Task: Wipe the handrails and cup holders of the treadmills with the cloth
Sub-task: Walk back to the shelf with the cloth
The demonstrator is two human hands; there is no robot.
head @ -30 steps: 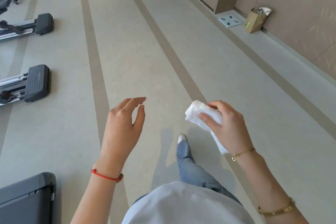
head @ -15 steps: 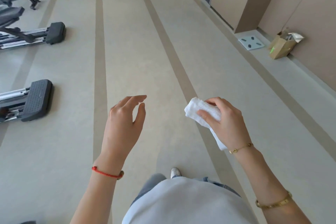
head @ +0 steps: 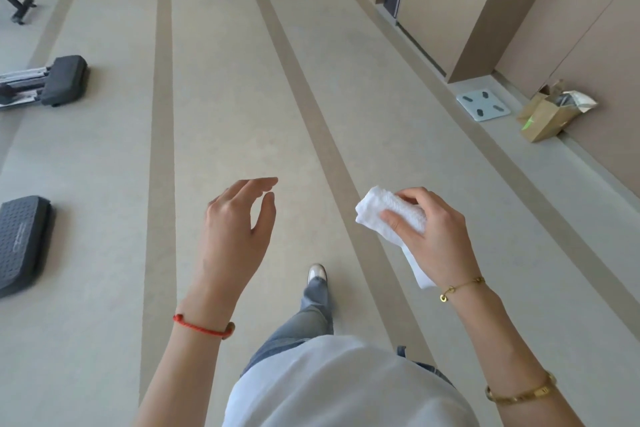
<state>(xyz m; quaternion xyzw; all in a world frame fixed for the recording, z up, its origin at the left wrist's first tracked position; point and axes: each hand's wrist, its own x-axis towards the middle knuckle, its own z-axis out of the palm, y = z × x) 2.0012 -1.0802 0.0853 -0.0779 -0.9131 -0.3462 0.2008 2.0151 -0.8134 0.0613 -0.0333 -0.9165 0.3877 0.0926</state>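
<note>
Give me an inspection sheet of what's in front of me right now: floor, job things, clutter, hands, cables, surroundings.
Surface: pale floor with darker stripes.
Job's things: white cloth, bunched; no treadmill handrail or cup holder in view.
Clutter: brown paper bag and a bathroom scale on the ledge by the right wall.
Hands: right hand grips the cloth; left hand holds nothing, fingers loosely bent.
Cables: nothing seen.
Surroundings: dark equipment ends at left; bin cabinet at upper right.

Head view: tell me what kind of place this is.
Probably a gym floor: dark ribbed machine footplates and a rail-mounted black end cap line the left, and a pale square body scale lies by the beige wall.
</note>
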